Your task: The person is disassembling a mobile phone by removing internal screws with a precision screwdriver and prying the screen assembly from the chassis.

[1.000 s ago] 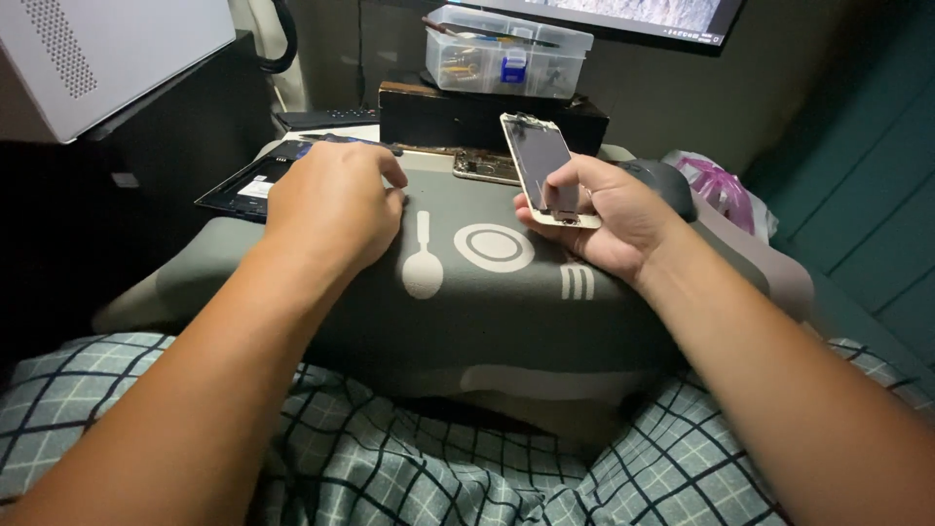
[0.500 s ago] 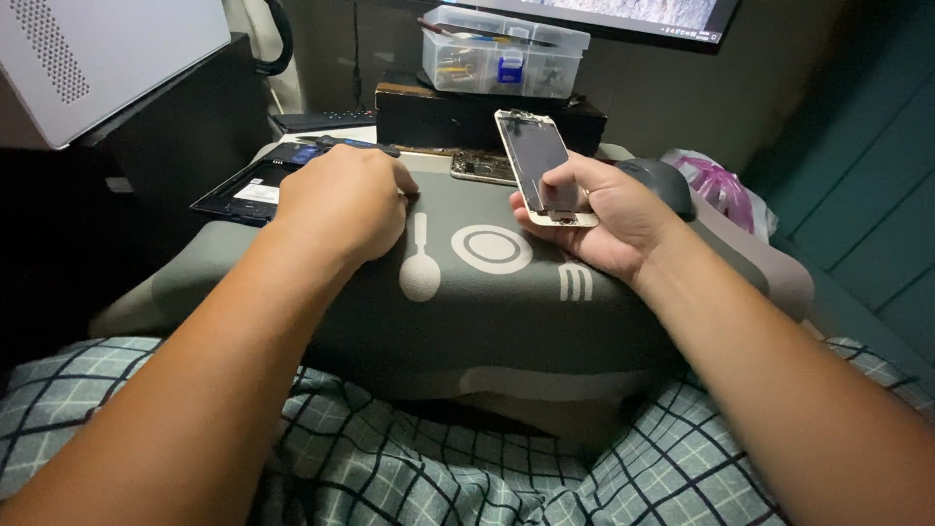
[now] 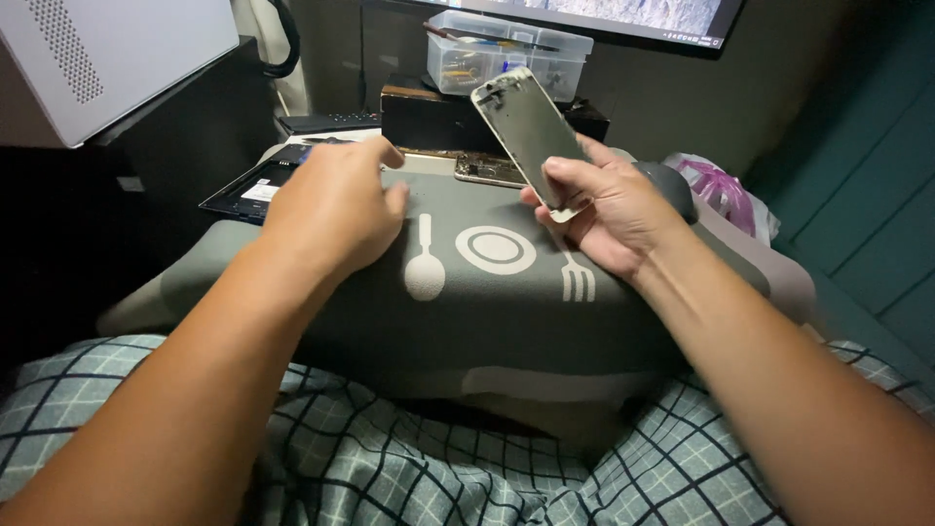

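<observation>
Head view, seated position, grey lap tray point(image 3: 321, 292) across the knees over checked fabric point(image 3: 409, 458).

Right hand point(image 3: 609, 209), centre-right of frame: closed around the lower end of a phone screen panel point(image 3: 531, 131) — thumb across the front edge, fingers curled behind. The panel stands tilted, its top end pointing toward the upper middle of the frame, lifted clear of the tray. Its face looks dull and metallic; detail along the top is too small to read.

Left hand point(image 3: 336, 209), centre-left: fingers loosely spread and reaching forward toward the far left corner of the tray, holding nothing that I can see. Just beyond the fingertips lies a dark flat open device point(image 3: 255, 185); whether the fingers touch it cannot be told, since the hand covers that edge.

Other items: a second phone body point(image 3: 490, 170) lying flat at the far edge of the tray, behind the raised panel; a clear plastic parts box point(image 3: 506, 54) in the upper middle on a dark box point(image 3: 433, 117); a pink bag point(image 3: 726, 190) at right; a white perforated case point(image 3: 97, 58) at upper left.

Judgement — step in hand looks like phone disassembly or reassembly, panel already apart from the body. The left hand's reach calls for a fine pinch on something small and flat while the right keeps the panel steady and off the tray.
</observation>
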